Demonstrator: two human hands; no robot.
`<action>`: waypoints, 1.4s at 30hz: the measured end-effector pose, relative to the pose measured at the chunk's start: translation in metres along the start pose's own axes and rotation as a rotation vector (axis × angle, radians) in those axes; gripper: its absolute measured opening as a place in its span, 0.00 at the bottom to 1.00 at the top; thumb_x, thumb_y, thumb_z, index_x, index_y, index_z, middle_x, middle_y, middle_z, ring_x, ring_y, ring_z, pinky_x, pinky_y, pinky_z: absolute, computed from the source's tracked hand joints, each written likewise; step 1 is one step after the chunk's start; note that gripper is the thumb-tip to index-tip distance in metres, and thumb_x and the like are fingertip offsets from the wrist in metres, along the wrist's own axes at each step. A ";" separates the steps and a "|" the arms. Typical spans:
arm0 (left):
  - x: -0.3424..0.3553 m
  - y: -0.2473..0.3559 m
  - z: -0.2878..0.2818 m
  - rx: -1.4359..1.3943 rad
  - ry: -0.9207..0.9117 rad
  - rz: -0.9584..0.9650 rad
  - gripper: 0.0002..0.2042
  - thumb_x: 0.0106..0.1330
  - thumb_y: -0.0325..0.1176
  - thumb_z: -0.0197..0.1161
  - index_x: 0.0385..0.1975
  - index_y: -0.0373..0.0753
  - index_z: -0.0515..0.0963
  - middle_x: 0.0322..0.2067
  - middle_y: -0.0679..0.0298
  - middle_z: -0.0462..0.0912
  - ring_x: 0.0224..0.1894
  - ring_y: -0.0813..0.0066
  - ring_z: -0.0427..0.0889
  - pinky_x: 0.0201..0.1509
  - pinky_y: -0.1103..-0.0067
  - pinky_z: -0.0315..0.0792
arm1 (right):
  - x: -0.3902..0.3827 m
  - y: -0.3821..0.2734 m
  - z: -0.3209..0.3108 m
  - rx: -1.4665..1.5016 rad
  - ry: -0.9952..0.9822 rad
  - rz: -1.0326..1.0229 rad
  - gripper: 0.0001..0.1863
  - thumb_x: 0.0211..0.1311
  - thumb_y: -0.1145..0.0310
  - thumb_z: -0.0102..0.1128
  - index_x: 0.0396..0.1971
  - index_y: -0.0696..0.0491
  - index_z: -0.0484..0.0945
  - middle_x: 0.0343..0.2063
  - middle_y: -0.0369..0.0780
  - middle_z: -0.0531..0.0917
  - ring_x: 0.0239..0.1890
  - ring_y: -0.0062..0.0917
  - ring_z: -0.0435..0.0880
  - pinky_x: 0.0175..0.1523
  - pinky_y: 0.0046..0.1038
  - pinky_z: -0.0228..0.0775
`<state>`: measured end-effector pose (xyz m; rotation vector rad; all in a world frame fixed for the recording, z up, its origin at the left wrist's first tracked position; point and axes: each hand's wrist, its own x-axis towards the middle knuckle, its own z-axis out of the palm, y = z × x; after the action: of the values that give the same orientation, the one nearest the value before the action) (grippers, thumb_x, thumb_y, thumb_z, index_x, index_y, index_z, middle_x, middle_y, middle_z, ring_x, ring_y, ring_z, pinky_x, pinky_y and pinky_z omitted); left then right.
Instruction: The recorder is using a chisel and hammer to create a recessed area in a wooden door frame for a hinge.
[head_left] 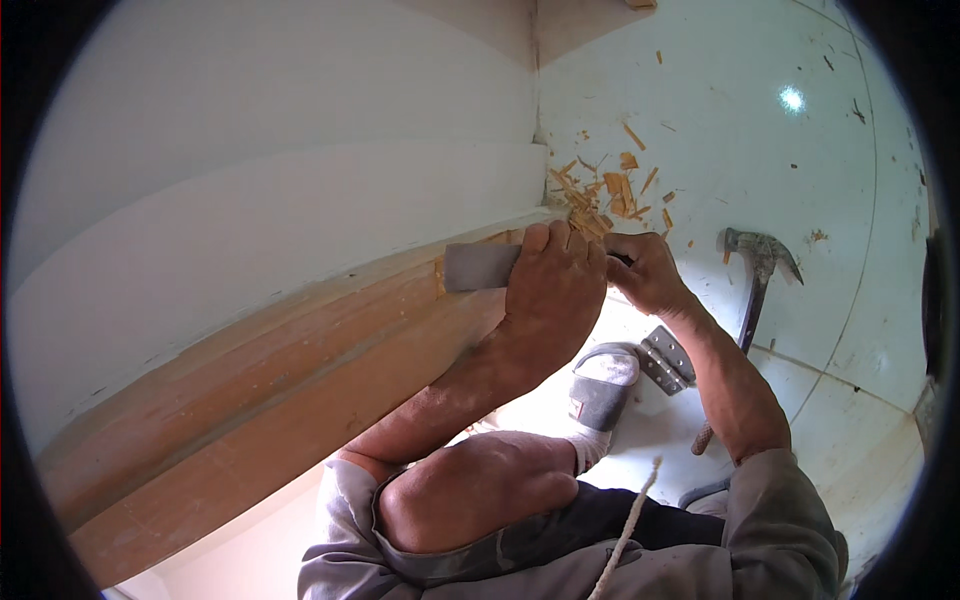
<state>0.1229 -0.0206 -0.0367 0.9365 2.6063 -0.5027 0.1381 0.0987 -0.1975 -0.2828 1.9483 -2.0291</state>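
My left hand [560, 285] is closed over the blade of a chisel [480, 267], pressing it against the edge of a long wooden frame [330, 345]. The wide grey blade lies flat and points left, its tip beside a pale cut-out patch in the wood. My right hand [645, 270] is wrapped round the tool's dark handle, which is mostly hidden by the fingers. Both hands nearly touch at the frame's right end. Wood chips [622, 190] lie scattered on the floor just beyond them.
A claw hammer [755, 290] lies on the white tiled floor [740, 150] to the right. Beside my sandalled foot [600, 385] is a metal hinge [667, 360]. A pale wall [300, 120] rises behind the frame. My bent knee [470, 495] is close below my left forearm.
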 end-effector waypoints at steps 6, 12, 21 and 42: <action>0.008 0.003 -0.001 -0.002 0.065 -0.020 0.08 0.52 0.34 0.60 0.29 0.38 0.78 0.27 0.62 0.75 0.37 0.69 0.70 0.45 0.71 0.60 | 0.010 -0.011 -0.016 0.026 -0.013 -0.002 0.28 0.55 0.39 0.63 0.20 0.54 0.76 0.11 0.40 0.73 0.15 0.27 0.74 0.24 0.31 0.66; 0.008 0.000 0.002 -0.023 0.118 -0.029 0.09 0.52 0.35 0.60 0.30 0.37 0.78 0.27 0.62 0.74 0.38 0.68 0.70 0.46 0.71 0.60 | 0.012 -0.014 -0.015 -0.066 0.038 -0.073 0.26 0.57 0.42 0.63 0.19 0.53 0.76 0.12 0.40 0.74 0.16 0.31 0.75 0.24 0.31 0.66; 0.013 0.001 -0.002 -0.022 0.120 -0.101 0.09 0.51 0.29 0.61 0.32 0.38 0.77 0.28 0.61 0.75 0.38 0.66 0.72 0.44 0.71 0.62 | 0.024 -0.007 -0.019 -0.042 -0.002 -0.137 0.30 0.57 0.36 0.59 0.19 0.52 0.75 0.12 0.40 0.74 0.15 0.33 0.73 0.23 0.33 0.66; 0.006 0.000 0.006 0.011 0.134 -0.071 0.06 0.50 0.29 0.59 0.28 0.38 0.75 0.26 0.62 0.73 0.36 0.67 0.71 0.44 0.70 0.62 | 0.017 -0.001 -0.004 0.013 -0.087 -0.010 0.28 0.59 0.39 0.58 0.20 0.53 0.73 0.15 0.39 0.77 0.21 0.30 0.80 0.27 0.32 0.70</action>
<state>0.1199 -0.0198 -0.0446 0.9135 2.7672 -0.4889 0.1207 0.0964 -0.1982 -0.3716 1.8842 -2.0002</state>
